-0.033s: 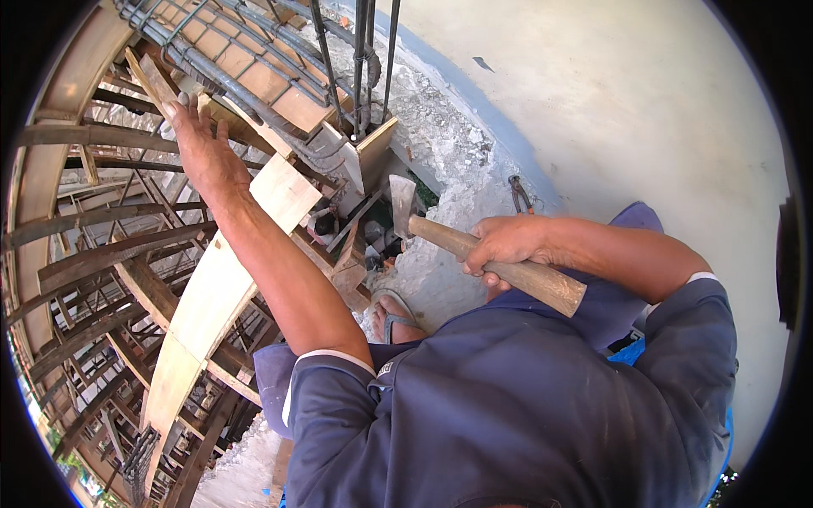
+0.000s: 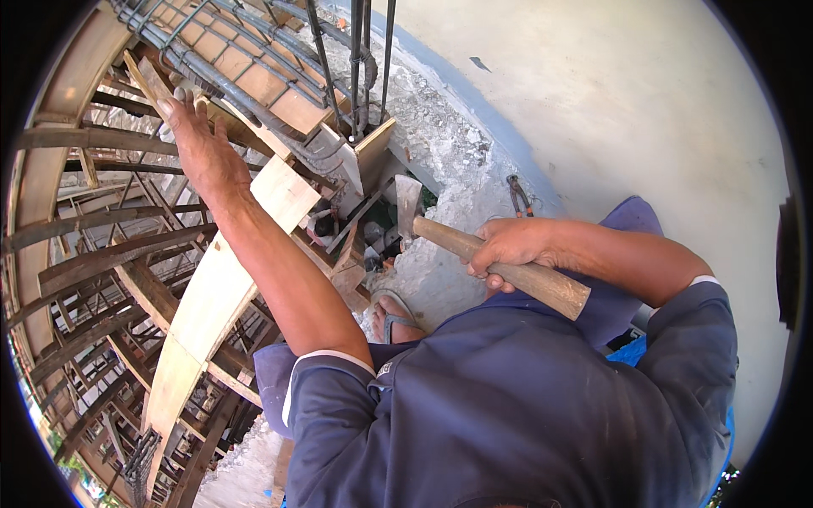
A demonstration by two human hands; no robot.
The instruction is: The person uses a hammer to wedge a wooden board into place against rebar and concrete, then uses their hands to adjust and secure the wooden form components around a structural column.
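My right hand (image 2: 508, 246) is wrapped round the thick wooden handle of a hatchet (image 2: 546, 288), whose flat metal blade points up and left over a gap beside the concrete. My left hand (image 2: 206, 152) reaches to the far left with its fingers stretched out. Its fingertips lie at the end of a narrow wooden batten (image 2: 146, 78), apparently touching it. Under my left forearm runs a long pale plywood board (image 2: 199, 317), partly covered by the arm.
Steel rebar (image 2: 241, 63) lies in a wooden form at the far left, with upright bars (image 2: 362, 68) beside it. Timber framing (image 2: 80, 267) spreads below on the left. A pale wall (image 2: 669, 118) rises on the right. Pincers (image 2: 518, 195) lie on rough concrete near my sandalled foot (image 2: 395, 320).
The hatchet and my right hand have shifted very slightly to the right. My left hand has edged slightly left along the wood.
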